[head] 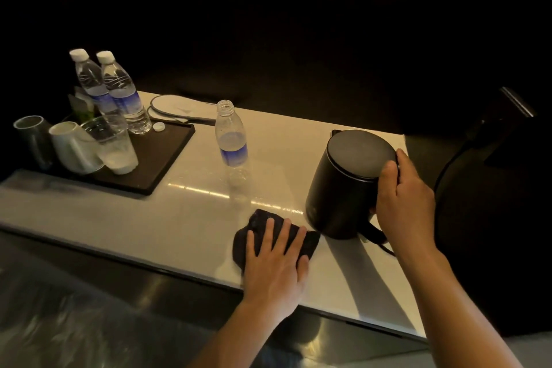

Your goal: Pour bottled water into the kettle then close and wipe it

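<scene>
A black kettle (343, 185) stands on the pale counter (179, 218) at the right, its lid down. My right hand (403, 197) grips the kettle's handle, thumb resting on the lid's edge. A dark cloth (263, 224) lies crumpled on the counter just left of the kettle's base. My left hand (274, 263) presses flat on that cloth, fingers spread. An uncapped, nearly empty water bottle (231, 140) stands upright in the middle of the counter. Its white cap (158, 127) lies on the tray.
A dark tray (167, 155) at the left holds two sealed water bottles (113, 89), a clear glass (116, 146) and two mugs (59, 143). White slippers (176, 109) lie behind the tray. The kettle's cord (385, 248) trails right. Beyond the counter is darkness.
</scene>
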Motion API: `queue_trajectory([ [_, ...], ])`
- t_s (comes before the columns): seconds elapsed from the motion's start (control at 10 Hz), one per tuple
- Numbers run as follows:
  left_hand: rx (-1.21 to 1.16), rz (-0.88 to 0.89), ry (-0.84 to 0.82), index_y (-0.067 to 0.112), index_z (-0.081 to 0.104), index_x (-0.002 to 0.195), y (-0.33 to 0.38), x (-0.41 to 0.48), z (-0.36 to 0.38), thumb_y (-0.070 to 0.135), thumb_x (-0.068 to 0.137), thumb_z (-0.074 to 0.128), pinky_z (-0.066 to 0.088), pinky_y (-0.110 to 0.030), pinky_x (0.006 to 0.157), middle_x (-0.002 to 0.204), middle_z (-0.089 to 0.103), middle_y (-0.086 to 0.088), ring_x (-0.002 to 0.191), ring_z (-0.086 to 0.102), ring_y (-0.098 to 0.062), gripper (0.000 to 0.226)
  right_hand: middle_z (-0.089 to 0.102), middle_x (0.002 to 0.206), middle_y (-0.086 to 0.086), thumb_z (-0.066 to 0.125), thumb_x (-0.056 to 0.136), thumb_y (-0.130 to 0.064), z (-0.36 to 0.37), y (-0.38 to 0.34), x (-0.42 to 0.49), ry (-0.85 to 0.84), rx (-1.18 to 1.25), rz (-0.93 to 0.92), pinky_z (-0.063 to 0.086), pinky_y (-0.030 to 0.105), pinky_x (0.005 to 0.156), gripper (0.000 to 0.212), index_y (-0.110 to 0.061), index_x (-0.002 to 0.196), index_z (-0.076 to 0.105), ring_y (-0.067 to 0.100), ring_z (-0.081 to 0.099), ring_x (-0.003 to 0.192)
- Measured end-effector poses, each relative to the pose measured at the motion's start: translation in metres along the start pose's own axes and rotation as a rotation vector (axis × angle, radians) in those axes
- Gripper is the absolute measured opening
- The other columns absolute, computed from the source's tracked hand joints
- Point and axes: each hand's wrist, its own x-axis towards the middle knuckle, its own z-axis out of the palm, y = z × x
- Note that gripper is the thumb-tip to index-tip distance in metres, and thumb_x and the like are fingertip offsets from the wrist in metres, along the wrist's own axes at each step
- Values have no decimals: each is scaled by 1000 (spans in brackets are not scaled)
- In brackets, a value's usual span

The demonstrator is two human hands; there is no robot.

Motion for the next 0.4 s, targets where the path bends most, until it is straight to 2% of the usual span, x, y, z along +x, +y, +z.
queue_trajectory([
  [0.2, -94, -75, 27, 42, 11, 160, -42, 13, -9, 59, 99, 19, 0, -60, 126, 174, 10, 8, 161, 1, -26, 65, 58, 138, 0, 29, 102, -47, -2, 8, -4, 87, -26, 16, 47, 40, 98, 51, -23, 142, 49, 21, 54, 124],
  [0.3, -157, -127, -13, 45, 29, 156, -76, 19, -18, 61, 95, 28, 17, -63, 122, 168, 30, 10, 158, 22, -25, 64, 59, 134, 0, 37, 101, -41, -7, 7, -13, 143, -147, -1, 47, 47, 98, 41, -26, 136, 52, 22, 51, 123],
  [0.4, -271, -244, -84, 47, 60, 137, -110, 16, -21, 61, 80, 44, 43, -68, 104, 146, 62, 11, 136, 58, -27, 61, 58, 133, -2, 49, 96, -30, -16, -2, -37, 221, -224, -40, 47, 49, 97, 38, -26, 132, 55, 21, 49, 123],
])
